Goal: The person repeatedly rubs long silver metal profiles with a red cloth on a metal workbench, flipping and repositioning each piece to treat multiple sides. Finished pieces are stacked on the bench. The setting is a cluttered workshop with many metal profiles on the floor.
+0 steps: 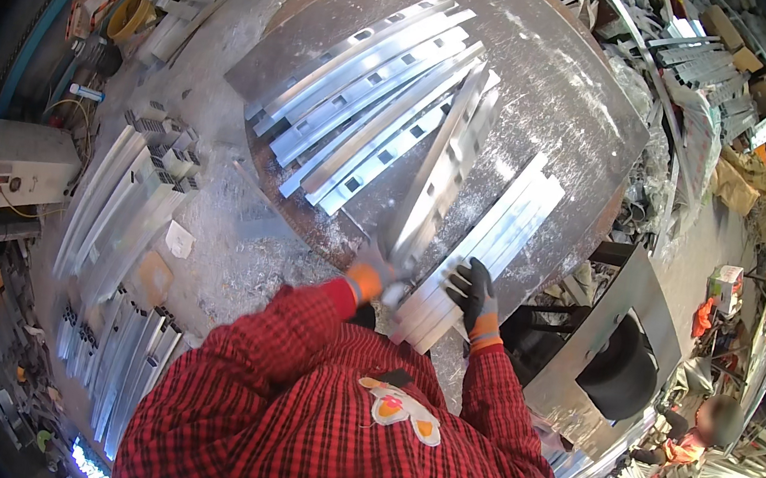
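Note:
My left hand (369,272), in a work glove with an orange cuff, is smeared by motion at the near end of a blurred aluminium profile (437,174). Whether its fingers close on that profile cannot be made out. My right hand (474,295), in a black and grey glove, lies with fingers stretched over the near part of a stack of flat aluminium profiles (497,240). Left of the blurred profile, several slotted aluminium profiles (354,90) are fanned out. All of these lie on a worn metal tabletop (568,80).
Bundles of cut profiles (112,203) rest on the floor at left, near a grey machine box (32,169). A chair with a black seat (619,372) stands close on the right. Scrap and plastic sheeting (685,153) pile up at far right. Another person (690,439) is at lower right.

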{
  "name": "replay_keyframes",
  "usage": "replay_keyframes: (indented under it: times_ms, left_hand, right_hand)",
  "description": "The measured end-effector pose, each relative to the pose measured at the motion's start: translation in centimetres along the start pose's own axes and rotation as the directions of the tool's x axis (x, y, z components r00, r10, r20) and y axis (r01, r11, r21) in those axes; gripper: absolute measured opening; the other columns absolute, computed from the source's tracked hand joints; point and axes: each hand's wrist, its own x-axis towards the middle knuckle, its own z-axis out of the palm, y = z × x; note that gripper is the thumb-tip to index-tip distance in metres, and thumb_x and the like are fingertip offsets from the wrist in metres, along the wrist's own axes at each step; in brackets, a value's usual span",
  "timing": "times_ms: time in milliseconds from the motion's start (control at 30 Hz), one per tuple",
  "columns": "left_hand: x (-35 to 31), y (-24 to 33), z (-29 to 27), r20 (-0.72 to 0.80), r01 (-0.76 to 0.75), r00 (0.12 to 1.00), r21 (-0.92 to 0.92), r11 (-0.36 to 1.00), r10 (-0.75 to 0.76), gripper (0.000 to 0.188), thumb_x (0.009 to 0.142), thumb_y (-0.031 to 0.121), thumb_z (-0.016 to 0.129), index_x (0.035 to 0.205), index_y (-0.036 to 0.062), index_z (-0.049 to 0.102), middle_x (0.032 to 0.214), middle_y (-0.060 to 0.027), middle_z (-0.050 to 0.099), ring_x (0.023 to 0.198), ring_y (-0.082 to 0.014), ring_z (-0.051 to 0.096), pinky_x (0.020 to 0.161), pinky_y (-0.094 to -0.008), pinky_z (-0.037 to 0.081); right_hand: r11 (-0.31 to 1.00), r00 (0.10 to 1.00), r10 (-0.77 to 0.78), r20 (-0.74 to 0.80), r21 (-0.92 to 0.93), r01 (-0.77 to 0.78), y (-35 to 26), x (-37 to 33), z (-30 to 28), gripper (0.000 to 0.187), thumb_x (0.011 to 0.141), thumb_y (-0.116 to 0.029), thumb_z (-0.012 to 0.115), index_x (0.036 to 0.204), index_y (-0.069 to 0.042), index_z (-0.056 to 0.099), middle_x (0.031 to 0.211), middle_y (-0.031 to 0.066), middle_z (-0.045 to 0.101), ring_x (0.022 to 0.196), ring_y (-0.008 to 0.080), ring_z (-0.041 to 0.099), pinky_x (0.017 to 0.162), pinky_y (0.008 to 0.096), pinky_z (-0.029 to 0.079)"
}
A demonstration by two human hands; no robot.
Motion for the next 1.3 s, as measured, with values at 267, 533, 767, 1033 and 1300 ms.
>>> replay_keyframes:
  times_ms: [267, 533, 767, 1033, 1300]
  left_hand:
    - [-0.5, -8.9, 5.1, 0.294, -0.465, 0.868, 0.197, 0.863, 0.401, 0.066, 0.093, 0.045, 0.065, 0.136, -0.0021, 0.048, 0.124, -0.0178, 0.061, 0.113, -0.0289, 0.062, 0.094, -0.0408, 0.053]
    - [-6.7, 4.5, 1.7, 0.414, 0.005, 0.910, 0.034, 0.999, -0.019, 0.082, 0.090, 0.068, 0.058, 0.138, 0.0009, 0.056, 0.128, -0.0197, 0.064, 0.119, -0.0282, 0.060, 0.102, -0.0352, 0.045]
    - [-10.4, 4.3, 4.3, 0.502, 0.016, 0.865, -0.060, 0.998, 0.016, 0.076, 0.084, 0.051, 0.077, 0.136, 0.0002, 0.055, 0.121, -0.0112, 0.067, 0.110, -0.0177, 0.062, 0.095, -0.0311, 0.049]
    - [-16.1, 5.3, 15.1, 0.335, -0.363, 0.851, -0.182, 0.914, 0.405, 0.064, 0.089, 0.042, 0.071, 0.136, 0.0039, 0.051, 0.127, -0.0136, 0.062, 0.121, -0.0245, 0.058, 0.102, -0.0375, 0.047]
    - [-20.6, -1.5, 24.1, 0.238, -0.379, 0.878, -0.181, 0.907, 0.415, 0.089, 0.082, 0.057, 0.076, 0.146, 0.0046, 0.042, 0.132, -0.0125, 0.059, 0.125, -0.0231, 0.056, 0.105, -0.0381, 0.044]
  right_hand:
    - [0.900, 0.949, -0.253, 0.186, -0.316, 0.301, 3.6, 1.8, 3.6, 0.051, 0.098, -0.042, 0.061, 0.125, 0.001, 0.064, 0.127, 0.0161, 0.057, 0.122, 0.0254, 0.051, 0.105, 0.0342, 0.039]
    - [0.880, 0.889, -0.433, 0.147, -0.144, 0.452, 1.6, 0.7, 2.9, 0.038, 0.100, -0.032, 0.058, 0.124, -0.002, 0.058, 0.114, 0.0076, 0.060, 0.108, 0.0203, 0.060, 0.096, 0.0341, 0.049]
    - [0.937, 0.915, -0.296, 0.274, 0.270, 0.222, -1.5, -2.9, 1.5, 0.049, 0.102, -0.037, 0.051, 0.136, -0.001, 0.048, 0.126, 0.0134, 0.059, 0.117, 0.0218, 0.060, 0.101, 0.0343, 0.048]
    - [0.907, 0.803, -0.370, 0.468, 0.367, 0.204, -5.2, -9.7, -5.4, 0.053, 0.099, -0.035, 0.055, 0.140, -0.004, 0.041, 0.117, 0.0172, 0.063, 0.106, 0.0272, 0.065, 0.091, 0.0400, 0.054]
    - [0.924, 0.702, -0.360, 0.615, 0.134, 0.357, -4.7, -16.4, -16.1, 0.065, 0.098, -0.031, 0.059, 0.150, -0.003, 0.033, 0.134, 0.0135, 0.055, 0.122, 0.0223, 0.053, 0.103, 0.0373, 0.043]
